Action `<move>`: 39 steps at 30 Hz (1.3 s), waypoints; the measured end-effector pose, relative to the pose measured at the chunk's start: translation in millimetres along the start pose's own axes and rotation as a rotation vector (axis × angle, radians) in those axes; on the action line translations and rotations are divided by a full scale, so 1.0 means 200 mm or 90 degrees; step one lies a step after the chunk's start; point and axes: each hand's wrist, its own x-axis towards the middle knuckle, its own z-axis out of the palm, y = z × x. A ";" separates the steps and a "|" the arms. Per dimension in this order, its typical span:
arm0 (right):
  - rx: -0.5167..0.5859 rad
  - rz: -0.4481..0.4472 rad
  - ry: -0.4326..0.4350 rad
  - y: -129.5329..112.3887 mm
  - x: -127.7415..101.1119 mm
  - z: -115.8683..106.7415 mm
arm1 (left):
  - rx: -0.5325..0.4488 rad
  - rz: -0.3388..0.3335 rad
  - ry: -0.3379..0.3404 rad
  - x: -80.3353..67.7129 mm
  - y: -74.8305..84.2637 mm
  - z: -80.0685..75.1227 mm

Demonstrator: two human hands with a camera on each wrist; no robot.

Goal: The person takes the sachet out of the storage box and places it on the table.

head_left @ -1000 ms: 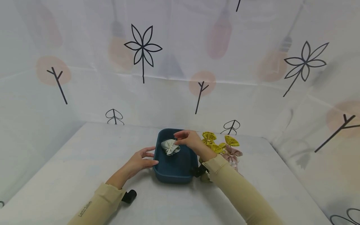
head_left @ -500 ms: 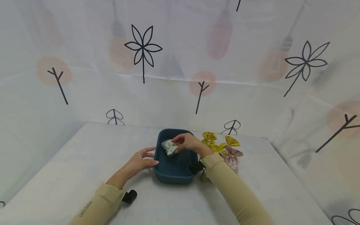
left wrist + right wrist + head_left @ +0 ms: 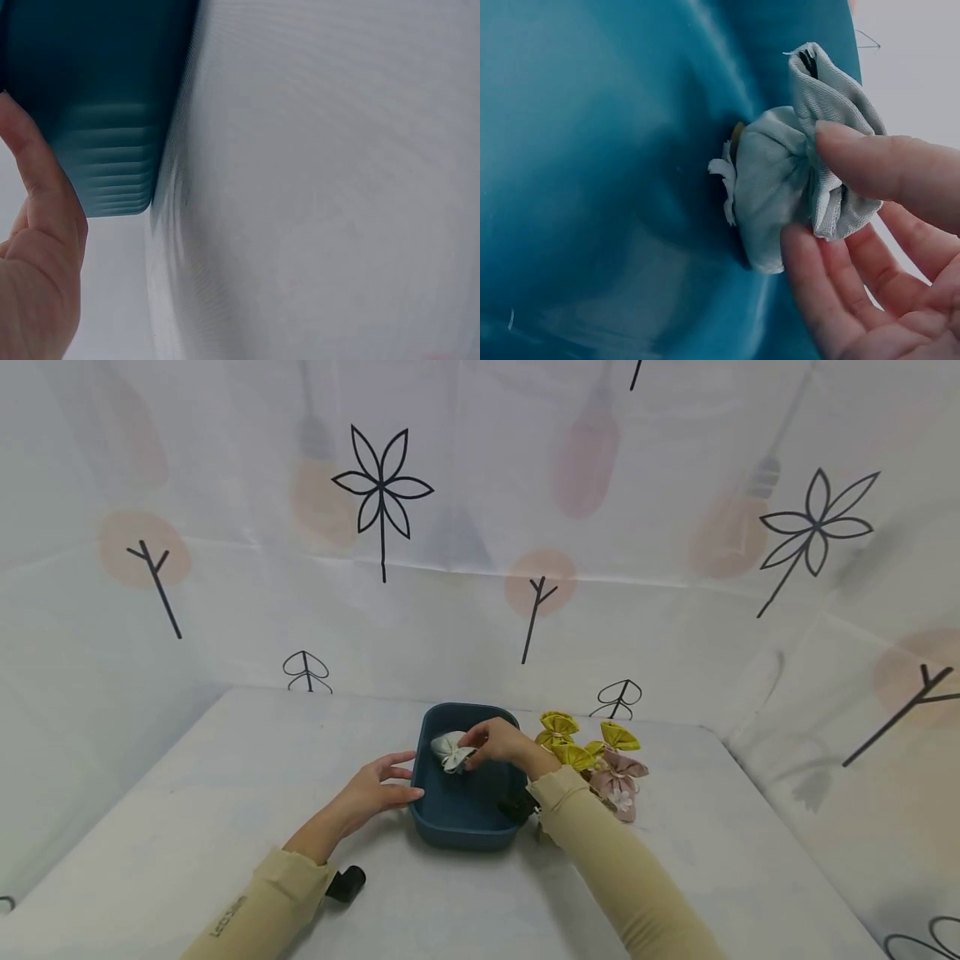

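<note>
A dark blue rectangular bin [image 3: 465,838] stands on the white-covered table. My left hand [image 3: 375,788] touches the bin's left side with extended fingers and thumb; in the left wrist view the thumb lies along the ribbed outer wall [image 3: 116,142]. Inside the bin, toward its left side, is a small pale grey-green cloth pouch [image 3: 448,750] with a gathered neck. My right hand [image 3: 506,745] reaches in from the right and pinches the pouch's ruffled top. In the right wrist view, thumb and fingers meet around the frill, and a white trim piece [image 3: 725,176] shows on the pouch's far side.
Right of the bin, partly behind my right forearm, are several yellow cloth pouches [image 3: 557,725] and a pink one [image 3: 621,777] with a light flower. A black wrist camera [image 3: 347,883] sits under my left sleeve. A printed white cloth hangs behind the table.
My right hand has come down a little into the bin and taken hold of the pouch's frill. The pouch's top has tilted slightly. My left hand has stayed at the bin's side.
</note>
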 end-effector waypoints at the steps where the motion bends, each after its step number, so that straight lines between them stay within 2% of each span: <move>1: 0.005 0.003 0.005 0.00 0.00 0.00 | 0.001 0.000 0.001 0.00 0.00 0.00; 5: 0.024 0.006 0.026 0.01 0.01 0.01 | 0.005 -0.002 0.004 0.00 0.00 0.00; 12: 0.015 -0.005 0.057 0.00 0.02 0.01 | 0.008 0.000 0.005 0.00 0.01 0.01; 20: 0.054 -0.027 0.107 -0.02 0.01 -0.01 | 0.006 0.007 0.009 0.01 0.00 0.01; 30: 0.119 -0.018 0.117 -0.05 -0.02 -0.03 | 0.004 0.002 0.007 0.00 0.01 0.01; 39: 0.148 -0.043 0.163 -0.09 -0.10 -0.03 | -0.004 0.003 0.002 0.01 -0.02 0.00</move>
